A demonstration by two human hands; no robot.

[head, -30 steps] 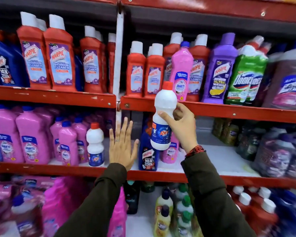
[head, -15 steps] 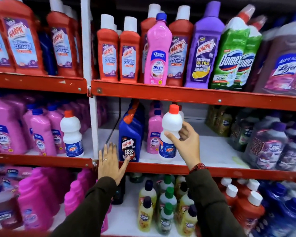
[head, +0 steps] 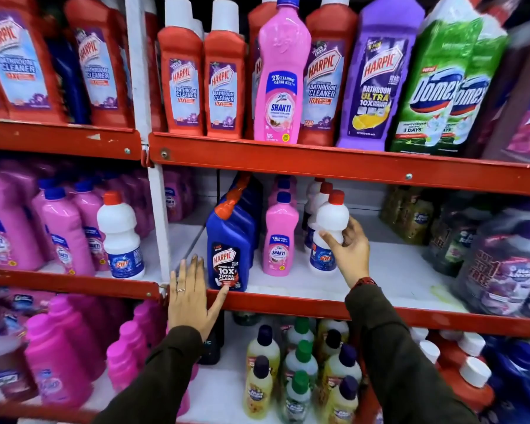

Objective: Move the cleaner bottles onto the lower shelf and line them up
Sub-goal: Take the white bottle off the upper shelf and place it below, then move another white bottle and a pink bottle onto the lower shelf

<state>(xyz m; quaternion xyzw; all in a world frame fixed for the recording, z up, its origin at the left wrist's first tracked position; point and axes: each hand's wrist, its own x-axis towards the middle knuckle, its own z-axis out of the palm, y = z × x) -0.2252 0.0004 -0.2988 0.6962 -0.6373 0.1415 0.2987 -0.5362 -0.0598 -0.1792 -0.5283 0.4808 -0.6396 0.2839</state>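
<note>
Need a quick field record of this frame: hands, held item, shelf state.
right hand: gripping the white Rin bottle at its waist
held bottle: upright, red cap, on or just above the middle shelf; contact unclear
neighbours: pink Shakti bottle to its left, then blue Harpic bottle; more white bottles behind it
left hand: open, flat against the red shelf edge, thumb touching the blue Harpic bottle's base
other Rin bottle: stands alone in the left bay beside pink bottles

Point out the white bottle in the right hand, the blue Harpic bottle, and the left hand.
white bottle (head: 332, 215): head view, shoulder.
blue Harpic bottle (head: 227, 264): head view, label.
left hand (head: 190, 301): head view, back.
</note>
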